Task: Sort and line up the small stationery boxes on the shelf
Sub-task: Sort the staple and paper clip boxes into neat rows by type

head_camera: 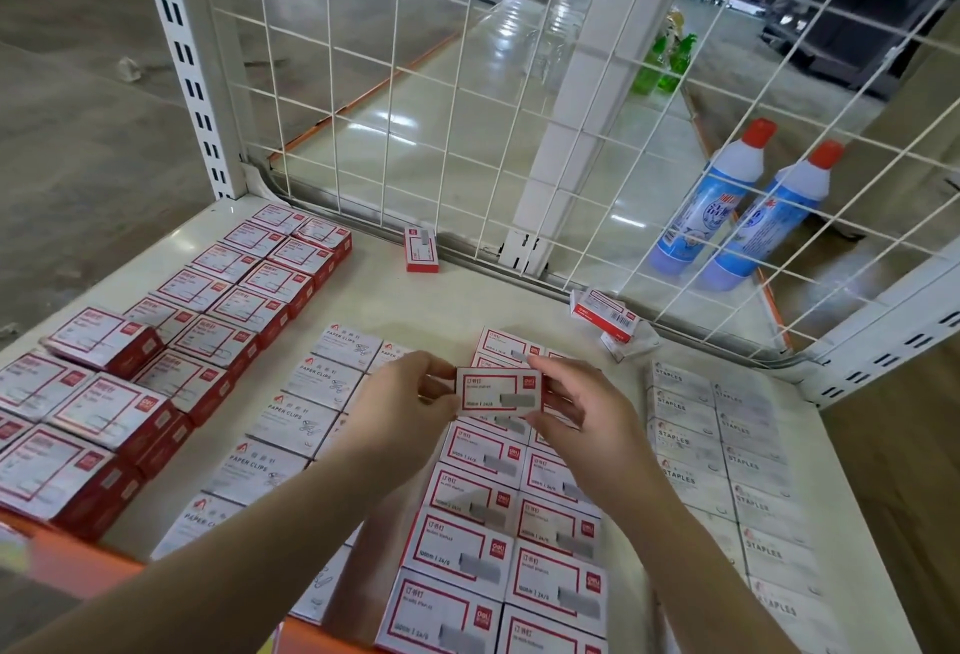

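Both hands hold one small red-and-white staple box (497,390) above the middle of the white shelf (457,300). My left hand (402,393) pinches its left end, and my right hand (579,401) pinches its right end. Beneath it lie two columns of matching red-bordered staple boxes (506,534), running toward the front edge. White paper clip boxes (306,419) form a column to the left. Pale boxes marked STAPLES (727,461) form two columns on the right. Larger red boxes (171,341) fill the left side.
One loose red box (421,248) stands by the wire mesh back (467,82). Two loose boxes (605,315) lie near the back right corner. Behind the mesh stand two blue bottles (727,206) and green bottles (667,63). An orange strip (67,560) edges the shelf front.
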A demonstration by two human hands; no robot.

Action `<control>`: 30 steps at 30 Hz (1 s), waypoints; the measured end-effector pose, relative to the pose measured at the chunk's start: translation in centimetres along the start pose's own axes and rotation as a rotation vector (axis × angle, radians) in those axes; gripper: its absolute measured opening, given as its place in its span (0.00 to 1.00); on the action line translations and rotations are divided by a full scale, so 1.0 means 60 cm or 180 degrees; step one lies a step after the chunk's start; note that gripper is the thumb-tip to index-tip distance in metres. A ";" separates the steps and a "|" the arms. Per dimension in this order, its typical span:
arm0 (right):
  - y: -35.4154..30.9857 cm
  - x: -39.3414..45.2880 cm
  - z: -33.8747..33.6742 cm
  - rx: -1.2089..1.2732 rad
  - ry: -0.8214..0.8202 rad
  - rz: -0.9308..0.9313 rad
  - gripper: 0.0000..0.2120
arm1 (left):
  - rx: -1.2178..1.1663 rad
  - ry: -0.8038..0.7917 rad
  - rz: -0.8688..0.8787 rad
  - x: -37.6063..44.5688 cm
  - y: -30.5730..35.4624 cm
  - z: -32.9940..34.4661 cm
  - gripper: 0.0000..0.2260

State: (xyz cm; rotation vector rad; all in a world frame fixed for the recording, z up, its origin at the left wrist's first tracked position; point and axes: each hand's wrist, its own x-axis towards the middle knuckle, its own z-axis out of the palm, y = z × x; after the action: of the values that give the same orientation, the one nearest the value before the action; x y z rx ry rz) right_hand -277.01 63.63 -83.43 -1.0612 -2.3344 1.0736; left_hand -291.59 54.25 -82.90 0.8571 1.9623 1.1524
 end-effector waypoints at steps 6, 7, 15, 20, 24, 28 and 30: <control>0.001 0.001 0.000 -0.0150 0.0039 -0.0111 0.23 | 0.0037 0.0019 0.0015 0.005 -0.002 0.004 0.06; 0.002 0.002 0.000 -0.0175 0.0036 -0.0110 0.23 | 0.0037 0.0024 0.0010 0.005 -0.003 0.005 0.05; 0.009 0.002 -0.007 -0.0298 -0.0018 -0.0045 0.21 | 0.0276 -0.0005 0.0095 0.013 0.000 0.010 0.08; 0.023 0.021 -0.019 -0.0241 0.0073 0.0197 0.20 | 0.0928 -0.0007 0.0353 0.019 0.009 0.019 0.16; 0.027 0.054 -0.033 -0.0171 0.0278 0.0487 0.19 | 0.1196 -0.0026 0.0366 0.034 0.007 0.027 0.16; 0.025 0.091 -0.041 -0.0243 0.0324 0.0524 0.12 | 0.1616 -0.0072 0.0579 0.050 0.011 0.034 0.17; 0.027 0.107 -0.041 -0.0300 0.0262 0.0546 0.11 | 0.1830 -0.0186 0.0653 0.058 0.013 0.044 0.18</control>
State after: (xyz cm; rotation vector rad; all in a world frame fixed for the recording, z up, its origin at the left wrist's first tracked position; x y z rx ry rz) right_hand -279.01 70.39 -83.02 -1.3357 -2.2816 0.9669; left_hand -291.14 58.57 -83.96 1.3940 2.2291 0.6521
